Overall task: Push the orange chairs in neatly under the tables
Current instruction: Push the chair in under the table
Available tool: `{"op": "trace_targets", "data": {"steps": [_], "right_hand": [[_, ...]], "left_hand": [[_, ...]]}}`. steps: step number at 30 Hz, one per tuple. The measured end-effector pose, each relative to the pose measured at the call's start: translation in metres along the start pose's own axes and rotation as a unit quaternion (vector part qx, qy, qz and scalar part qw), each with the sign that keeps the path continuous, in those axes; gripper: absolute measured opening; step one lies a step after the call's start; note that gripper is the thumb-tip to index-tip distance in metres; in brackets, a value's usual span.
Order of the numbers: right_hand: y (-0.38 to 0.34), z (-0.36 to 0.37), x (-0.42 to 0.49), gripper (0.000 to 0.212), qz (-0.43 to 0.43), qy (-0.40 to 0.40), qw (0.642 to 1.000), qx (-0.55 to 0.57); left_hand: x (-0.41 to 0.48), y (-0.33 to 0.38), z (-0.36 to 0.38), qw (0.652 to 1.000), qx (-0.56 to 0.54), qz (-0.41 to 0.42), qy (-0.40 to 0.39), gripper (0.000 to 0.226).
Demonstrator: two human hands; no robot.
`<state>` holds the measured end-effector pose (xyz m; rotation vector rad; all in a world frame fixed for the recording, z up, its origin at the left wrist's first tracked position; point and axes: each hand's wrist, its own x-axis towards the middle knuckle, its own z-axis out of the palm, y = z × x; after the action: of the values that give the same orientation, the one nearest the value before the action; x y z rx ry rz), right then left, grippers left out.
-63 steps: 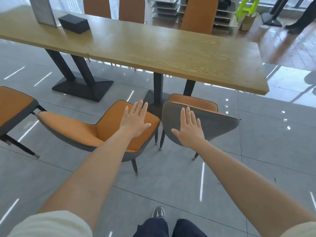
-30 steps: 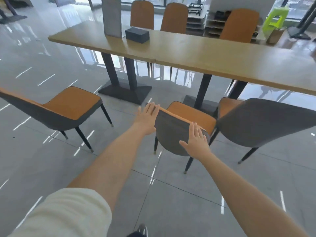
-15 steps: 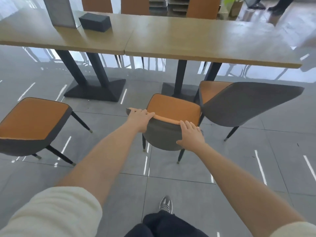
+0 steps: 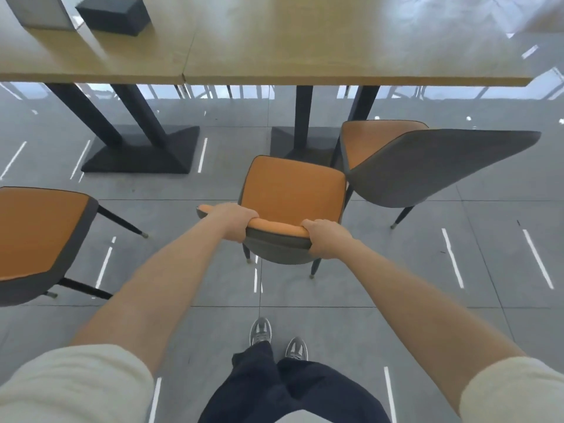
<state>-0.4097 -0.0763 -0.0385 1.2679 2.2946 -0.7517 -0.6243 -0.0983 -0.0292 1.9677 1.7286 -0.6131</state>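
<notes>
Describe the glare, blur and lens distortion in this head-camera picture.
Head view: window glare washes out the far right of the wooden tabletop; ceiling lights streak white across the glossy floor tiles. Wide-angle stretch bends the forearms outward. The hands, left and right, on the middle chair's backrest, look sharp; the black box is slightly soft.

Both hands [image 4: 235, 219] now grip the middle chair's [image 4: 293, 193] backrest.

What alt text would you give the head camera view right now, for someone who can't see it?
Seen from above, a person's left hand and right hand grip the backrest top of an orange chair facing a long wooden table. Another orange chair stands angled to its right, a third to its left, all on grey floor tiles.
</notes>
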Motion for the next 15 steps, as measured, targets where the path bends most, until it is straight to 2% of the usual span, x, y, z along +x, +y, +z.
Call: {"op": "trace_targets", "data": {"steps": [6, 15], "right_hand": [[0.005, -0.006, 0.010, 0.033, -0.033, -0.023, 0.999, -0.004], [0.020, -0.029, 0.029, 0.029, -0.049, -0.009, 0.999, -0.018]], "left_hand": [[0.009, -0.015, 0.009, 0.999, -0.001, 0.044, 0.028, 0.036], [0.031, -0.015, -0.005, 0.997, -0.008, 0.029, 0.065, 0.038]]}}
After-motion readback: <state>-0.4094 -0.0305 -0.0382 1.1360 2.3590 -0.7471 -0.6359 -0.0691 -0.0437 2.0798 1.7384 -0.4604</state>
